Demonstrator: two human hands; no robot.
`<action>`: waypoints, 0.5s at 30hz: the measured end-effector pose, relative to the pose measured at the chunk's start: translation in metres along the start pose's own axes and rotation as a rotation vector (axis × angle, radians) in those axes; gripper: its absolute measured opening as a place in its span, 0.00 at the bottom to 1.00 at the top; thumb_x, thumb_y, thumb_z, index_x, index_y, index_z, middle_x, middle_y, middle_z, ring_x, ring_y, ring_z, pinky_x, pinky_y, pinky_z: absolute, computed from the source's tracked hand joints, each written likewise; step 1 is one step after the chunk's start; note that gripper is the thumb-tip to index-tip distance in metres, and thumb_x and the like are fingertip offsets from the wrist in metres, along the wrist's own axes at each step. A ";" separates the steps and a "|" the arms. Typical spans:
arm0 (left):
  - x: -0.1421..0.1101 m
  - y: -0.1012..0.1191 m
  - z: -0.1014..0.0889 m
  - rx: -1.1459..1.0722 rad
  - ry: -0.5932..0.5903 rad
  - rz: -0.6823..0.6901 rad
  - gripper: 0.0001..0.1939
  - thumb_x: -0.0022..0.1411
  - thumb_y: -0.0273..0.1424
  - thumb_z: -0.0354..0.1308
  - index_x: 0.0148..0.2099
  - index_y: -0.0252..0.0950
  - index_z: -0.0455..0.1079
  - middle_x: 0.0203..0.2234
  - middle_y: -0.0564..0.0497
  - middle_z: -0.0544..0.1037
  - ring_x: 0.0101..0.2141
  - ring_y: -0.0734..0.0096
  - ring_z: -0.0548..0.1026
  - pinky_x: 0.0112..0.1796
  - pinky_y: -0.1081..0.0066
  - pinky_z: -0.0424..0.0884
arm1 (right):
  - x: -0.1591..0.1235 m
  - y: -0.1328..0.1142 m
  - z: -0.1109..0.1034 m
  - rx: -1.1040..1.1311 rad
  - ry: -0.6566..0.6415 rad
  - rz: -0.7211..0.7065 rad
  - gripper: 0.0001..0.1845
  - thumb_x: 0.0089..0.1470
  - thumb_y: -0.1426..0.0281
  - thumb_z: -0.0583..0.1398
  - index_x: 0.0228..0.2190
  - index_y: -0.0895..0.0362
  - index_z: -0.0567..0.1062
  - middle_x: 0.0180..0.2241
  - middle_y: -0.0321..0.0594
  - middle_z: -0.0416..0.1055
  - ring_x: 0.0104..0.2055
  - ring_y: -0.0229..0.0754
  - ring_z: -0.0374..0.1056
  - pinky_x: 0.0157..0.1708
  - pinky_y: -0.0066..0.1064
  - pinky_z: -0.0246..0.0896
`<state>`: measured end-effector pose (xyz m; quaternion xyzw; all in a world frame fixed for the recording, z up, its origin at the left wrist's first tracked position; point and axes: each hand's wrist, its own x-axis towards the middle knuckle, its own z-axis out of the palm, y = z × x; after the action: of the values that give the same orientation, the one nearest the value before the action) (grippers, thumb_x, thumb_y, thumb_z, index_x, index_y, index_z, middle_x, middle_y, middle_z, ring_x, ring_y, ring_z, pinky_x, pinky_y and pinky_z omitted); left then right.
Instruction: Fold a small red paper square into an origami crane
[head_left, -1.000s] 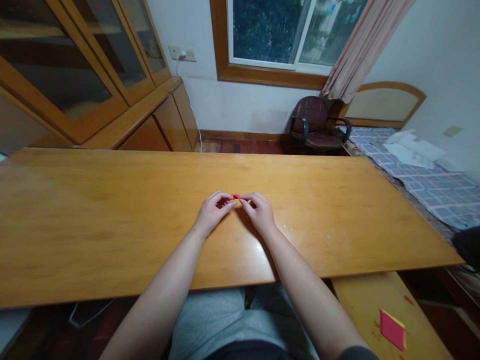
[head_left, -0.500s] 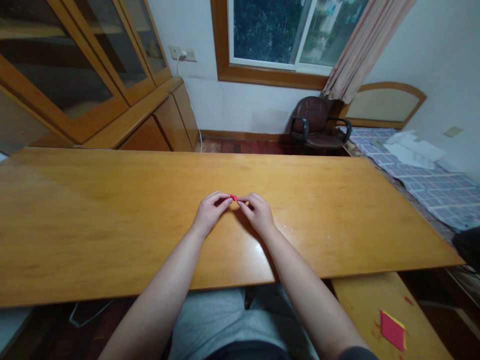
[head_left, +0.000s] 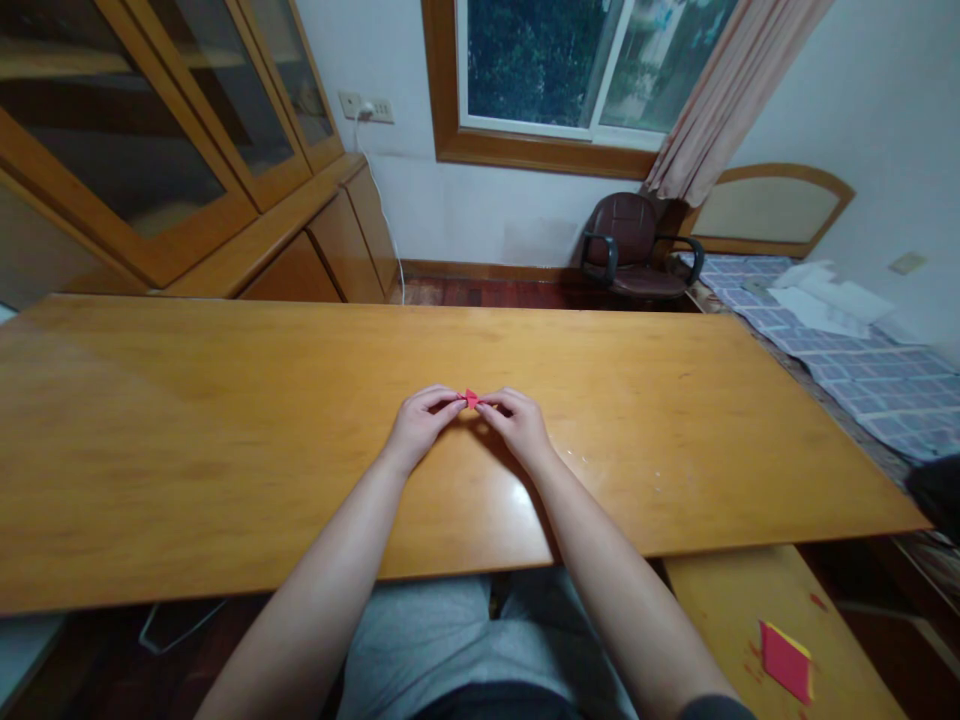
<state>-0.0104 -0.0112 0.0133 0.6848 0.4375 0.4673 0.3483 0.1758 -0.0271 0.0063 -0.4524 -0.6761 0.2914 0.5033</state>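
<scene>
A small piece of folded red paper [head_left: 471, 399] is held between my two hands, above the middle of the wooden table [head_left: 247, 430]. My left hand [head_left: 426, 424] pinches its left end between thumb and fingers. On the other side, my right hand [head_left: 516, 424] pinches the right end the same way. Only the middle of the paper shows, with a point sticking up; its ends are hidden by my fingertips.
Tiny white scraps [head_left: 577, 457] lie on the table right of my hands. A red and yellow paper stack [head_left: 786, 662] rests on a lower wooden surface [head_left: 720, 600] at bottom right. Beyond the table stand a brown armchair [head_left: 626, 240], a cabinet [head_left: 330, 230] and a bed [head_left: 847, 350].
Between my fingers the red paper has turned and spread a little, so more of it shows and a point stands up. Both hands keep their pinch in nearly the same place.
</scene>
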 end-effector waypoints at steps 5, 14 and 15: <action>0.000 -0.002 0.000 -0.023 -0.015 0.015 0.07 0.58 0.34 0.62 0.33 0.36 0.77 0.30 0.50 0.77 0.33 0.69 0.74 0.39 0.70 0.70 | 0.000 0.002 -0.001 0.050 -0.008 0.060 0.06 0.54 0.67 0.64 0.31 0.56 0.80 0.29 0.39 0.75 0.29 0.38 0.68 0.32 0.29 0.62; 0.000 0.000 0.001 0.000 -0.038 0.006 0.07 0.59 0.34 0.61 0.35 0.36 0.76 0.31 0.50 0.76 0.34 0.68 0.74 0.38 0.69 0.70 | 0.003 -0.001 0.000 0.092 -0.005 0.095 0.06 0.51 0.66 0.64 0.29 0.56 0.79 0.27 0.37 0.73 0.27 0.37 0.65 0.30 0.29 0.60; 0.000 0.000 0.001 0.001 -0.042 0.002 0.07 0.59 0.34 0.61 0.35 0.36 0.76 0.31 0.50 0.76 0.34 0.68 0.74 0.38 0.69 0.70 | 0.003 -0.001 -0.001 0.088 -0.004 0.089 0.06 0.52 0.66 0.64 0.29 0.56 0.79 0.27 0.37 0.73 0.27 0.37 0.65 0.30 0.29 0.60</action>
<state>-0.0100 -0.0113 0.0127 0.6951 0.4294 0.4531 0.3567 0.1758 -0.0251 0.0085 -0.4591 -0.6427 0.3438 0.5080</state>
